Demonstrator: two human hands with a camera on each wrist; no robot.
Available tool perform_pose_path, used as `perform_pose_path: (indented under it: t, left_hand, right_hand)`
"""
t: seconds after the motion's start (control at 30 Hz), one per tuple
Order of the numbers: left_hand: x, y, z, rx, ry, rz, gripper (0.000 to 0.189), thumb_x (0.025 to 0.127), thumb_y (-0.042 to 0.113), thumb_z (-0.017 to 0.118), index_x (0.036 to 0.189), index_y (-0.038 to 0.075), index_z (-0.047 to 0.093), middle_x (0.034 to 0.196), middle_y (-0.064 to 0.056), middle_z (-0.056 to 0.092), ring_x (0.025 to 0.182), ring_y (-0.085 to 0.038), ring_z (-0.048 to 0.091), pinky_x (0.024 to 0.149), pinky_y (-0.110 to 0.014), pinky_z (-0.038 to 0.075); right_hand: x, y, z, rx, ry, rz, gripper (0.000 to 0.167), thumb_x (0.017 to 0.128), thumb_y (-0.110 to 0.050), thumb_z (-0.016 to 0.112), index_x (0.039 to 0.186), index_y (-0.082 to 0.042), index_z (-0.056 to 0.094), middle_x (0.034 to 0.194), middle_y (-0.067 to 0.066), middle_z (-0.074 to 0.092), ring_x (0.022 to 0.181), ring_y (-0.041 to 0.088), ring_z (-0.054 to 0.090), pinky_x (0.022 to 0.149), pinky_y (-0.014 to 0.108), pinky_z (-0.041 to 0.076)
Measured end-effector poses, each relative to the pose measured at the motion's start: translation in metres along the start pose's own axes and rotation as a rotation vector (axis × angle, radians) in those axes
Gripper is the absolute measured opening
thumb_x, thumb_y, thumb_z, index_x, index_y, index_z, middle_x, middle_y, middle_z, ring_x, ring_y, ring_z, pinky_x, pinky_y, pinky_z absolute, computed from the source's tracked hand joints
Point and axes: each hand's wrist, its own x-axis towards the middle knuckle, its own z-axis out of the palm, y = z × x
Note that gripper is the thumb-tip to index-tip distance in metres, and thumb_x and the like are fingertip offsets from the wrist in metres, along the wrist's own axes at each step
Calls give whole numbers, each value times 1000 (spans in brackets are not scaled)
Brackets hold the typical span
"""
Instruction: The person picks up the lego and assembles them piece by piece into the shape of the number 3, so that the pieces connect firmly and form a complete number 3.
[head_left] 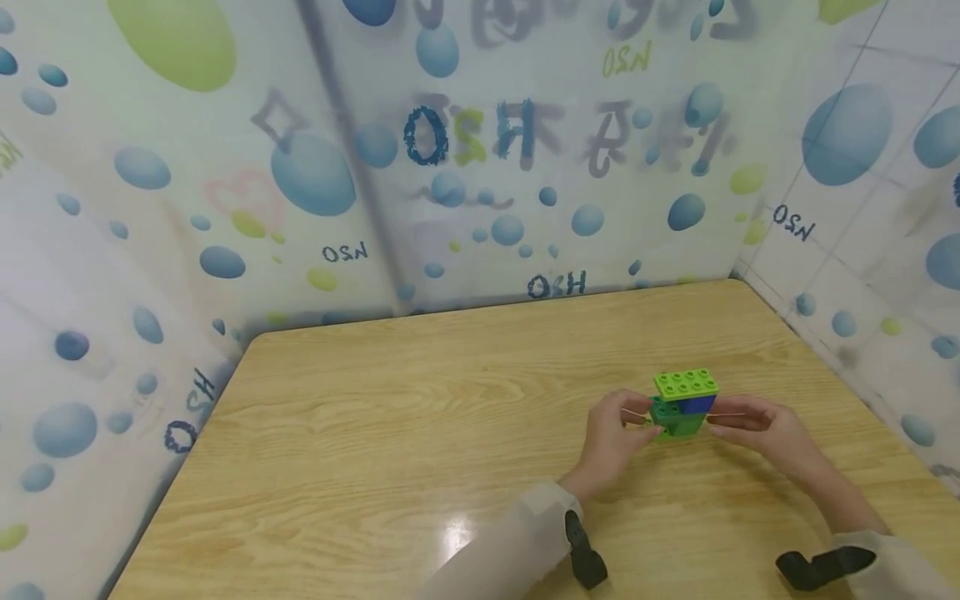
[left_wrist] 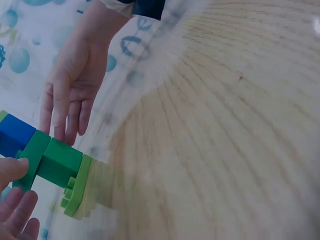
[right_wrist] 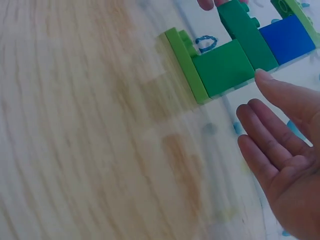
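Observation:
A small stack of toy building bricks stands on the table, with a light green studded plate (head_left: 686, 383) on top. Under it come a blue brick (right_wrist: 289, 41), a longer dark green brick (right_wrist: 247, 35) jutting out to the left, a green brick (right_wrist: 224, 68) and a light green base plate (left_wrist: 78, 186). My left hand (head_left: 611, 437) has thumb and fingers on either side of the dark green brick's jutting end, pinching it. On the stack's right side is my right hand (head_left: 772, 433), its fingers extended and its thumb tip right at the bricks' edge.
The wood-grain table (head_left: 375, 433) reaches back to a patterned curtain (head_left: 480, 200) with blue and green spots. Another patterned panel (head_left: 862, 250) runs along the right edge. Black straps (head_left: 585, 554) sit on both sleeves.

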Motion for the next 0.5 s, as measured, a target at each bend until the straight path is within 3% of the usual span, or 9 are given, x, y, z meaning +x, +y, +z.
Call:
perform_pose_path:
  t: [0.23, 0.5]
  left_hand:
    - [-3, -1, 6, 44, 39, 67, 26, 75, 5, 74, 98, 12, 65, 93, 5, 57, 83, -3, 56, 74, -21, 45]
    - [-1, 1, 8, 50, 40, 58, 23, 77, 4, 73, 97, 11, 65, 91, 6, 55, 83, -3, 55, 76, -19, 44]
  right_hand:
    - [2, -2, 9, 5, 52, 8, 27, 84, -5, 65, 110, -4, 60, 98, -14, 65, 88, 3, 62, 71, 20, 48]
    - [4, -1, 15, 52, 85, 2, 24, 81, 2, 66, 102, -10, 65, 92, -14, 65, 84, 1, 62, 68, 19, 49]
